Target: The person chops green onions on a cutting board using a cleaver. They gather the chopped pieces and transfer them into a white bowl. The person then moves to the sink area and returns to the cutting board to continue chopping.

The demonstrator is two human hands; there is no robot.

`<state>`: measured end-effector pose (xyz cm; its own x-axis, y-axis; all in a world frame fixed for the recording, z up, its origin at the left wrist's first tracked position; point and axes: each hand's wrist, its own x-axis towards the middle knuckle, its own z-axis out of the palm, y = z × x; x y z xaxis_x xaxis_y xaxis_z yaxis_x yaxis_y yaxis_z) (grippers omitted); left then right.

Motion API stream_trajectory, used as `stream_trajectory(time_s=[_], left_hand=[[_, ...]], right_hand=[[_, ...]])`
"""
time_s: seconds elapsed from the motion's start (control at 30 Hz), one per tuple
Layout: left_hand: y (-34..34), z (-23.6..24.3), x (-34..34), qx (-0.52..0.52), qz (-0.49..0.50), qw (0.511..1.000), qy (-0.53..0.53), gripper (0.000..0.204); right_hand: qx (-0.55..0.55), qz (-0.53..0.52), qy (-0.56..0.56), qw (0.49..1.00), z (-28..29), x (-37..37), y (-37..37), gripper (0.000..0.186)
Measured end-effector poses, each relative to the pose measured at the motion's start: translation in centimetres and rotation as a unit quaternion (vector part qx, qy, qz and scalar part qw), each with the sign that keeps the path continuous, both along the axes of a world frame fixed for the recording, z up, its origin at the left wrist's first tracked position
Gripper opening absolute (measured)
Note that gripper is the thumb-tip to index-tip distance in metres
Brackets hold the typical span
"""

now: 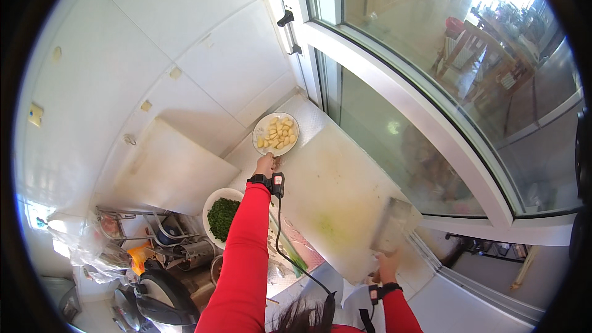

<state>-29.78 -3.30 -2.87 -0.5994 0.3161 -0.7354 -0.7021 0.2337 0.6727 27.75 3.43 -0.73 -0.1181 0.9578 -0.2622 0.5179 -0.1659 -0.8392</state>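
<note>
My left hand point(266, 164) reaches far forward, its fingers closed at the near rim of a white plate point(257, 145). Peeled garlic cloves point(277, 132) are heaped on that plate. At the right, my right hand point(388, 265) grips the handle of a cleaver point(393, 225), whose broad blade is over the right end of a large pale cutting board point(327, 179). A faint green stain marks the board's middle. Beneath my left forearm, partly covered by it, stands a white bowl point(209, 208) of chopped dark green leaves point(222, 217).
Green onion stalks point(296, 261) lie beside the board's near left edge. Another board point(166, 166) leans on the tiled wall at the left. Below it are a wire rack point(148, 228), plastic bags point(92, 253) and a black appliance point(163, 296). A white-framed window point(407, 92) borders the right side.
</note>
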Motion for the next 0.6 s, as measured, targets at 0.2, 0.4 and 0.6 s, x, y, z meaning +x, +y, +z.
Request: stream_trajectory(time_s=[0.2,0.4,0.6], left_hand=[[-0.1,3.5,4.5,-0.034,-0.019,0.999,0.027,0.032],[-2.2,10.5,19.1,-0.064,-0.095,0.977,0.178,0.038],[-14.6,13.3,51.2,-0.239,-0.117,0.893,0.364,0.047]], right_hand=[[-0.091,0.06,0.113,0.988,2.9,10.0,2.9,0.045],[-0.168,0.097,0.083,0.977,9.8,14.2,4.6,0.045],[-0.204,0.16,0.156,0.953,10.8,16.6,5.7,0.05]])
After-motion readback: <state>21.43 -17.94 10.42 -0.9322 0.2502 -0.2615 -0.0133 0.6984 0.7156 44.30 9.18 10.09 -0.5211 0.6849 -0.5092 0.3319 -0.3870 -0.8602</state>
